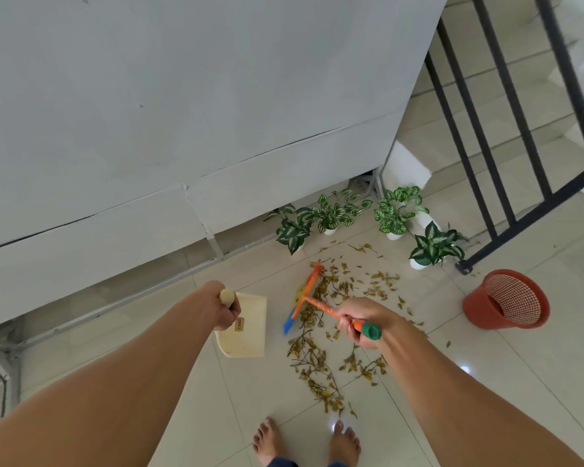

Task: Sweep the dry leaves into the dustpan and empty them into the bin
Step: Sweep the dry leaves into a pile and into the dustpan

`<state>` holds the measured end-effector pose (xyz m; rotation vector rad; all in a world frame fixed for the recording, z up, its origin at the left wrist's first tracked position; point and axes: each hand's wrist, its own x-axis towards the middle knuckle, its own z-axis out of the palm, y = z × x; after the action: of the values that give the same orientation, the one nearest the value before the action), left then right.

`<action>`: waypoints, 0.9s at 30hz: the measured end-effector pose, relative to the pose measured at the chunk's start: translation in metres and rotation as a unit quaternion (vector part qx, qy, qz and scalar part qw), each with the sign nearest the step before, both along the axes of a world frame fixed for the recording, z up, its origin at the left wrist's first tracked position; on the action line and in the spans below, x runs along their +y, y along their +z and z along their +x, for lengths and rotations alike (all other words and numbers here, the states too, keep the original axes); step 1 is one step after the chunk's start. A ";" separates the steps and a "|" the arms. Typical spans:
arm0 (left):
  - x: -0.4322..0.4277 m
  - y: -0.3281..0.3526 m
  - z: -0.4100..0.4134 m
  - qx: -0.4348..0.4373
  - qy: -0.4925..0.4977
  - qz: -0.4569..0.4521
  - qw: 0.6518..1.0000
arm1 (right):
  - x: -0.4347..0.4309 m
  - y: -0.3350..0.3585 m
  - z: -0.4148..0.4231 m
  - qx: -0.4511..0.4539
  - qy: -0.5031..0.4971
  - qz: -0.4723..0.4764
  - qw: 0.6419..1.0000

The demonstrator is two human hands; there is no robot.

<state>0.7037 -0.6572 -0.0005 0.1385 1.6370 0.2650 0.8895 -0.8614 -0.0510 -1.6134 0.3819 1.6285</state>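
Observation:
Dry yellow-brown leaves (321,358) lie scattered over the tiled floor, from near the potted plants down toward my feet. My right hand (358,323) grips the orange handle of a broom (305,294) with a green cap; its orange and blue head rests among the leaves. My left hand (225,306) is closed around the wooden handle of a cream dustpan (246,335), which stands on the floor left of the leaves with its mouth facing them. A red mesh bin (506,299) stands upright on the floor at the right, apart from the leaves.
Several small potted plants (395,212) in white pots line the base of a grey wall (182,112). A black metal railing (506,139) stands at the upper right, its post next to the bin. My bare feet (307,439) are at the bottom.

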 end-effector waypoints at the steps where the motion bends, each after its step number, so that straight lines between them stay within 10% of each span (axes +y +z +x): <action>1: 0.005 -0.002 0.000 0.001 -0.008 0.000 1.000 | -0.001 0.001 -0.001 0.000 0.001 0.004 1.000; 27: 0.069 -0.008 0.018 -0.018 -0.088 0.004 0.996 | 0.054 -0.006 0.018 0.069 -0.128 0.021 0.989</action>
<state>0.7213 -0.5884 -0.0085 0.2803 1.5774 0.1379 0.9074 -0.8069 -0.0574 -1.3628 0.5961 1.5430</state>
